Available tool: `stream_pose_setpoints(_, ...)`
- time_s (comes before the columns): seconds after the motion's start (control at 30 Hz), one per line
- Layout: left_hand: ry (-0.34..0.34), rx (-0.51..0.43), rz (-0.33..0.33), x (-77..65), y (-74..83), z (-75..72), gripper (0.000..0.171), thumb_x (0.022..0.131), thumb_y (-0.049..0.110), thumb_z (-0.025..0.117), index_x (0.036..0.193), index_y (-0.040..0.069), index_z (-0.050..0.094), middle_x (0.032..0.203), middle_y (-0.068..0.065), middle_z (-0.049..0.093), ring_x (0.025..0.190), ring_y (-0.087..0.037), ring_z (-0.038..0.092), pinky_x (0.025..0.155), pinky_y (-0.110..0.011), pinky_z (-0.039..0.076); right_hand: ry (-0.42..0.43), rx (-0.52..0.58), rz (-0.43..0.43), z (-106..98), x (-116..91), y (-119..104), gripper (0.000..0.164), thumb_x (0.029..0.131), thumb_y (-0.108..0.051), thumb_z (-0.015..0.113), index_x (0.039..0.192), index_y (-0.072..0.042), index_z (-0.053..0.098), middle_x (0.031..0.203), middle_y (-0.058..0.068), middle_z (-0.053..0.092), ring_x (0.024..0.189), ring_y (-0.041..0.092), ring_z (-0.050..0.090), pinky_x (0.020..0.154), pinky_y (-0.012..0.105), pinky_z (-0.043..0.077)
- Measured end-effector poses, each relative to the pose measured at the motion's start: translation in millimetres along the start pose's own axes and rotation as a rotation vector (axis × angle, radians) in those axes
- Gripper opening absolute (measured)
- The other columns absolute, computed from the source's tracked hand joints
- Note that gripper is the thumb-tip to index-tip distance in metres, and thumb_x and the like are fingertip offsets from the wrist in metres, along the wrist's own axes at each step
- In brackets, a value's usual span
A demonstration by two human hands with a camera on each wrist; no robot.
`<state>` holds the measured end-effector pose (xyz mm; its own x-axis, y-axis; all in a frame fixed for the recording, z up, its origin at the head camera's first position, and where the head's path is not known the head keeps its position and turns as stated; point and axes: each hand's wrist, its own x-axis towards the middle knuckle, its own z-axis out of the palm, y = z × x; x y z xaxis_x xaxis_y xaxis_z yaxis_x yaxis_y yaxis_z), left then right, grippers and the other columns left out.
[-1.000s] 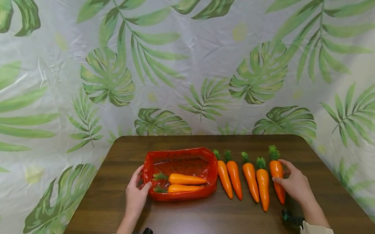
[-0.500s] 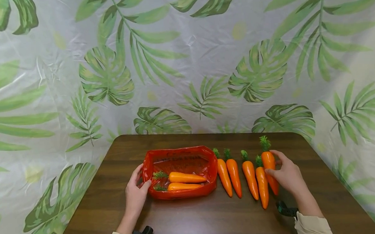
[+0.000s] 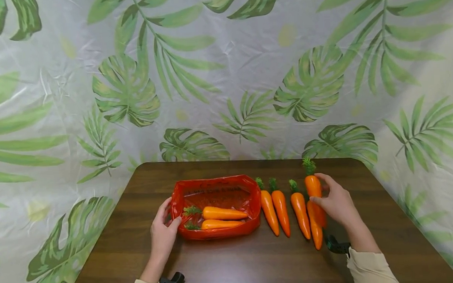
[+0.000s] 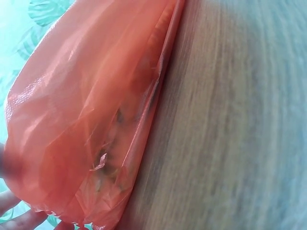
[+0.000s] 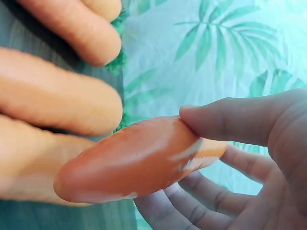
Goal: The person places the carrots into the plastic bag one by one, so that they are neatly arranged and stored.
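Observation:
An open red plastic bag (image 3: 218, 233) lies on the left part of the table, two carrots (image 3: 224, 213) with green tops inside it. My left hand (image 3: 164, 229) grips the bag's left edge, thumb over the rim and fingers behind. In the left wrist view the red film (image 4: 72, 120) fills much of the picture. My right hand (image 3: 335, 200) pinches a carrot (image 3: 313, 186) between thumb and fingers, tip toward the wrist. That carrot overlaps another carrot (image 3: 316, 235) below it in the head view. The right wrist view shows the held carrot (image 5: 129, 160) above the row.
Three more carrots (image 3: 299, 214) lie side by side between the bag and my right hand, tops pointing away. The dark wooden table (image 3: 231, 266) ends at a leaf-patterned sheet (image 3: 194, 76) behind. Each wrist wears a black camera mount (image 3: 173, 282).
My right hand has lifted the rightmost carrot and carried it left and away from me, over the neighbouring carrot. The left hand keeps its grip on the bag.

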<state>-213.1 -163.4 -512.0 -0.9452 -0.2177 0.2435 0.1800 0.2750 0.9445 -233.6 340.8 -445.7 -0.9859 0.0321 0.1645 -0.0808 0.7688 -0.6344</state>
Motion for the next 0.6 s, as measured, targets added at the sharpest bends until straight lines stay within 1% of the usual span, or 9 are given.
stream_pose_setpoints(0.2,0.0,0.004,-0.003,1.0,0.5,0.2,0.059,0.093,0.001,0.067,0.146,0.016,0.049,0.148,-0.013,0.05,0.135,-0.036,0.046,0.105,-0.058,0.042,-0.017,0.028,-0.006,2.3,5.7,-9.4,0.077,0.087,-0.021,0.077,0.153,-0.014,0.038,0.125,0.029,0.061,0.1,0.042,0.064,0.064,0.042,0.057)
stream_pose_setpoints(0.3,0.005,0.013,-0.001,1.5,-0.2,0.4,0.06,0.092,0.0,0.067,0.147,0.015,0.049,0.148,-0.014,0.05,0.135,-0.037,0.047,0.104,-0.057,0.044,-0.025,0.043,-0.009,4.1,8.0,-14.3,0.077,0.087,-0.019,0.077,0.153,-0.015,0.037,0.125,0.029,0.061,0.098,0.04,0.065,0.063,0.04,0.057)
stream_pose_setpoints(0.47,0.006,0.025,-0.001,1.4,-0.8,0.9,0.06,0.092,-0.001,0.067,0.147,0.015,0.049,0.148,-0.014,0.05,0.135,-0.038,0.047,0.103,-0.057,0.044,-0.028,0.045,-0.031,6.5,10.2,-23.8,0.077,0.087,-0.018,0.077,0.153,-0.014,0.038,0.125,0.029,0.061,0.1,0.042,0.064,0.065,0.042,0.057)
stream_pose_setpoints(0.6,0.001,0.022,-0.005,0.7,-0.6,0.8,0.06,0.092,0.0,0.067,0.147,0.015,0.049,0.149,-0.013,0.05,0.136,-0.037,0.046,0.104,-0.057,0.044,-0.044,0.036,-0.026,8.8,11.0,-30.3,0.077,0.088,-0.019,0.078,0.153,-0.016,0.038,0.128,0.029,0.059,0.102,0.043,0.062,0.069,0.045,0.056)
